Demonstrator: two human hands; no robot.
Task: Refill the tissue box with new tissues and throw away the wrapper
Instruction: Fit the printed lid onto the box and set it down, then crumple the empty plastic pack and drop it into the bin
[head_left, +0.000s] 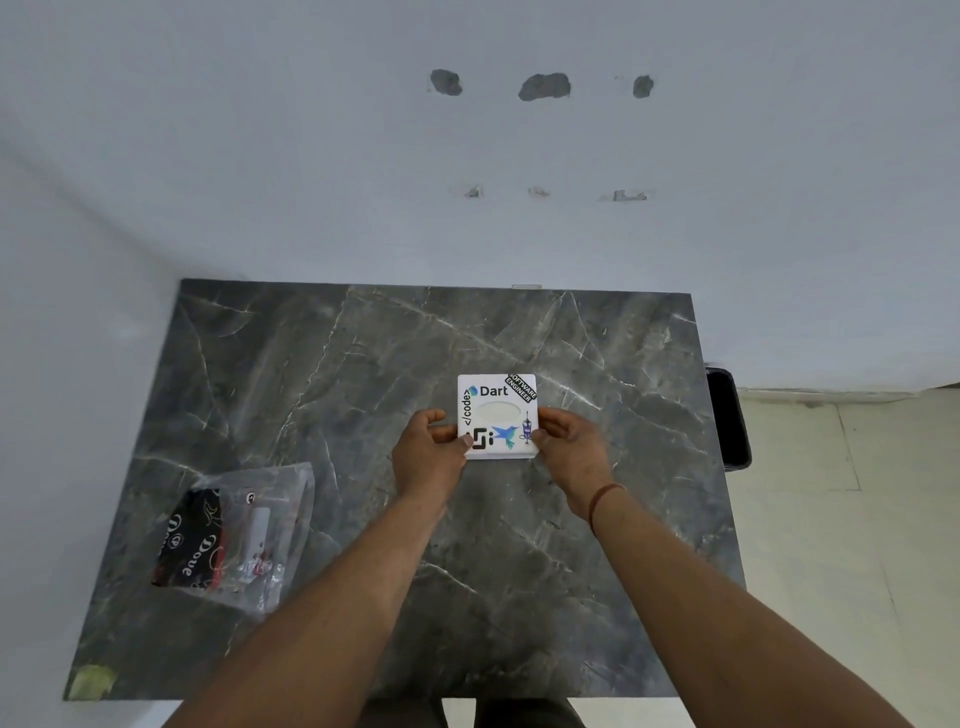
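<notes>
A white square tissue box (497, 400) with stickers on its lid stands on the dark marble table (363, 364), its oval slot showing pale tissue. My left hand (428, 449) grips the box's left side, thumb on the lid. At the box's right side, my right hand (569, 441) holds the edge, fingers curled around it. A clear plastic wrapper (249, 530) with a black printed part lies flat at the table's front left, apart from both hands.
A black bin (727, 415) stands on the floor just past the table's right edge. The white wall runs behind and to the left of the table. A bit of yellowish tape (93, 680) marks the table's front left corner.
</notes>
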